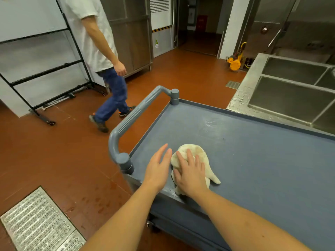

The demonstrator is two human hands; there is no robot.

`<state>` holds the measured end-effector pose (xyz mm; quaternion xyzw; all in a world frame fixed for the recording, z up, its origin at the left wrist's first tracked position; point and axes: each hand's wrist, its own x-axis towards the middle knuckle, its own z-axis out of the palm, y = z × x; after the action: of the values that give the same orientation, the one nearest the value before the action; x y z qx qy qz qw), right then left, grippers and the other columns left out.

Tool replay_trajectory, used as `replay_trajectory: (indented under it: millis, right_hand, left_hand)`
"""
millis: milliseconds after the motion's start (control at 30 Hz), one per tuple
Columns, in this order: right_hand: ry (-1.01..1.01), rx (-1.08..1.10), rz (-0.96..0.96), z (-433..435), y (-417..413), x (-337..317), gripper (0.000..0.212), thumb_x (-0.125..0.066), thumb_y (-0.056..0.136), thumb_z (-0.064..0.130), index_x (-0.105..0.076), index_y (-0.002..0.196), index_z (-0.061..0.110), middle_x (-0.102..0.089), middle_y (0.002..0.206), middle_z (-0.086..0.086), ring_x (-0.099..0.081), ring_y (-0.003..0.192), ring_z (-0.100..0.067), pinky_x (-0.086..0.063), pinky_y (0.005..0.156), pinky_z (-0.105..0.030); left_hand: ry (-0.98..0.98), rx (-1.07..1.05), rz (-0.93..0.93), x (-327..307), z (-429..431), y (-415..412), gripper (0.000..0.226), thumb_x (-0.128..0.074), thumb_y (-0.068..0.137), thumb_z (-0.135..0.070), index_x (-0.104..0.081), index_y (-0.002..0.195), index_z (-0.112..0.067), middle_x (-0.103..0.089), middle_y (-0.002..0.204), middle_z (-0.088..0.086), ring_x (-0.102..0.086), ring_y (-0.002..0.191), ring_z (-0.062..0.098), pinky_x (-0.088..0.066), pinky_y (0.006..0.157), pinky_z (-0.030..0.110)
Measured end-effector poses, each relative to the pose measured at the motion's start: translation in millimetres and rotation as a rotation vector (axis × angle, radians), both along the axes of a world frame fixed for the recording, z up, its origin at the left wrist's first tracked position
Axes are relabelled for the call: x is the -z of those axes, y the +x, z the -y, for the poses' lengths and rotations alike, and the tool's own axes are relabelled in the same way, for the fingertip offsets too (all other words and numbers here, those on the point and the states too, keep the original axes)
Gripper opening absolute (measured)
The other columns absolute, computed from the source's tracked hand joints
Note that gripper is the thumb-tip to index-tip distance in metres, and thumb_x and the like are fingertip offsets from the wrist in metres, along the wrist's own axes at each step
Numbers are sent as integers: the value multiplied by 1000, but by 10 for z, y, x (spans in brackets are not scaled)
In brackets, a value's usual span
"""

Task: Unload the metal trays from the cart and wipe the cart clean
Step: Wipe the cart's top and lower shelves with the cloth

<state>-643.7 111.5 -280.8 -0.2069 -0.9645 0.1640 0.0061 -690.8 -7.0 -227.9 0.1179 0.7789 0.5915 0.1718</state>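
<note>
The grey plastic cart (253,160) fills the lower right, its top shelf bare except for a crumpled cream cloth (195,151) near the front left corner. My right hand (191,175) lies flat on the cloth, fingers spread and straight, pressing it onto the shelf. My left hand (158,166) hovers just left of the cloth over the shelf's corner, fingers straight, holding nothing. No metal trays show on the cart. The cart's handle (134,115) curves along its left end.
Another person (101,51) in a white shirt and blue trousers walks past the cart's left end. A steel sink unit (243,98) borders the cart's far side. A black wheeled rack (45,73) stands far left. A metal floor grate (38,223) lies at bottom left.
</note>
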Motion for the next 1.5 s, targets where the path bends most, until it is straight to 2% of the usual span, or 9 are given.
replay_trajectory:
  millis: [333, 633, 767, 900, 1067, 1167, 1233, 1367, 1500]
  right_hand:
    - [50, -13, 2, -692, -276, 178, 61, -45, 94, 31, -15, 146, 46, -4, 161, 1, -10, 146, -27, -15, 116, -43]
    - [42, 268, -19, -2817, 829, 16, 59, -51, 92, 16, -34, 147, 30, -18, 158, -6, -19, 144, -29, -15, 117, -38]
    - [-120, 256, -166, -3239, 1251, -186, 55, -53, 91, 9, -41, 144, 20, -39, 149, -2, -39, 135, -22, -32, 109, -28]
    - [-419, 367, -444, -3287, 1308, -667, 45, -56, 86, 9, -58, 111, 46, -64, 105, 30, -58, 101, 9, -37, 80, 1]
    - [-835, 380, -388, -3353, 1402, -1040, 28, -53, 93, 12, -66, 111, 29, -70, 109, 7, -67, 98, -9, -55, 82, -26]
    - [-501, 642, -376, -3395, 1498, -946, 25, -51, 95, 14, -63, 117, 16, -66, 116, -2, -62, 100, -19, -49, 89, -31]
    - [-269, 641, -368, -3335, 1559, -883, 21, -53, 94, 20, -65, 112, 18, -65, 108, 4, -61, 94, -15, -45, 83, -27]
    - [-95, 543, -2, -3079, 1601, -680, 11, -56, 84, 48, -58, 86, 37, -64, 86, 17, -61, 81, -12, -44, 62, -27]
    - [-92, 633, 117, -2962, 1605, -556, 25, -57, 80, 48, -57, 73, 24, -62, 70, 7, -59, 67, -16, -46, 53, -30]
  left_hand:
    - [28, 29, 81, 161, -760, -79, 25, -46, 95, -47, -47, 120, -48, -48, 121, -29, -43, 103, -25, -33, 74, -5]
    - [45, 211, 90, 272, -2375, 300, 41, -48, 94, -44, -48, 135, -34, -44, 131, -22, -39, 119, -7, -27, 92, 10]
    - [43, 287, 90, 179, -2924, 501, 42, -48, 94, -47, -48, 135, -35, -45, 138, -17, -40, 121, -5, -28, 94, 14]
    - [111, 297, 88, 8, -3207, 579, 39, -49, 96, -41, -52, 133, -30, -49, 138, -14, -42, 124, -2, -29, 97, 13]
    - [175, 239, 82, -162, -3129, 518, 39, -48, 96, -40, -53, 133, -28, -52, 131, -18, -44, 115, -6, -30, 95, 14]
    - [181, 239, 73, -169, -2940, 470, 40, -48, 97, -40, -52, 133, -27, -52, 129, -18, -44, 115, -5, -29, 96, 14]
    - [171, 249, 72, -144, -2808, 451, 40, -48, 96, -41, -52, 134, -28, -51, 130, -19, -43, 116, -5, -29, 96, 14]
    - [137, 257, 72, -105, -2568, 442, 40, -48, 96, -42, -51, 134, -30, -49, 135, -18, -42, 119, -5, -28, 98, 16]
    - [98, 303, 62, -119, -2420, 422, 39, -47, 96, -44, -50, 134, -36, -49, 133, -20, -42, 120, -5, -29, 97, 17]
